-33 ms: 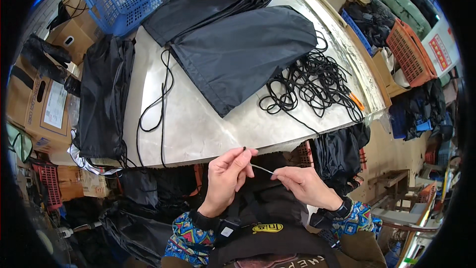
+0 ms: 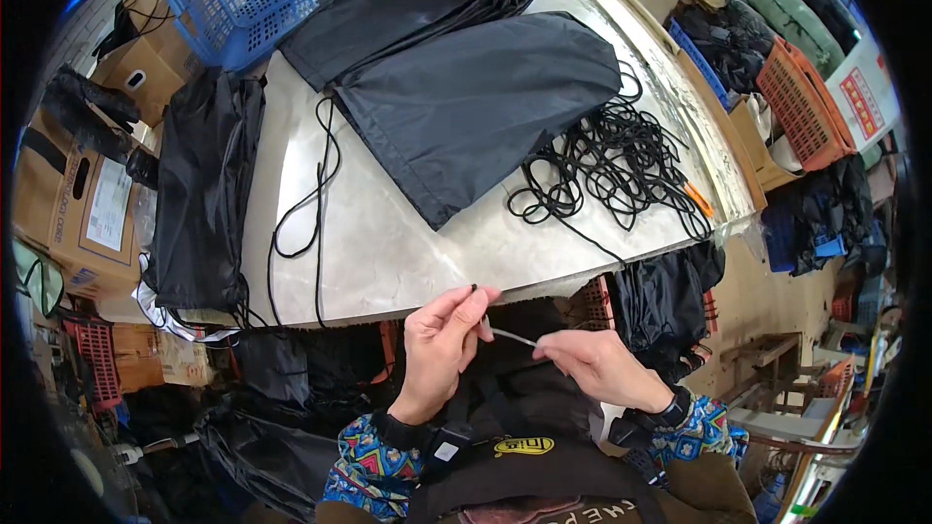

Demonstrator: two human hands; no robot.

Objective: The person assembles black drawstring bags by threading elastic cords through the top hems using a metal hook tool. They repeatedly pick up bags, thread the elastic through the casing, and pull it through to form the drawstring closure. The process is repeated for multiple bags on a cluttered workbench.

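My left hand (image 2: pixel 437 344) is closed in a pinch in front of the table's near edge. A small black cord end (image 2: pixel 475 287) pokes out above its thumb and forefinger. Between my hands runs a thin, pale, slightly bent strip (image 2: pixel 515 337), perhaps wire or plastic; its kind is unclear. My right hand (image 2: pixel 607 369) pinches the strip's other end, and my left fingers hide where it meets the black cord. Beyond my hands, a flat black fabric bag (image 2: pixel 476 112) lies on the table (image 2: pixel 388 277), beside a tangled heap of black cord (image 2: pixel 612 165).
More black bags (image 2: pixel 403 10) lie behind, with another black bag stack (image 2: pixel 209 194) at the left. A blue plastic basket (image 2: pixel 282 0) stands at the far left. An orange-handled tool (image 2: pixel 697 197) lies by the cord heap. Cardboard boxes (image 2: pixel 92 218) line the left; an orange crate (image 2: pixel 801 102) stands right.
My left hand has shifted very slightly to the left, and the pale strip between my hands sits a little lower. The things on the table have not moved.
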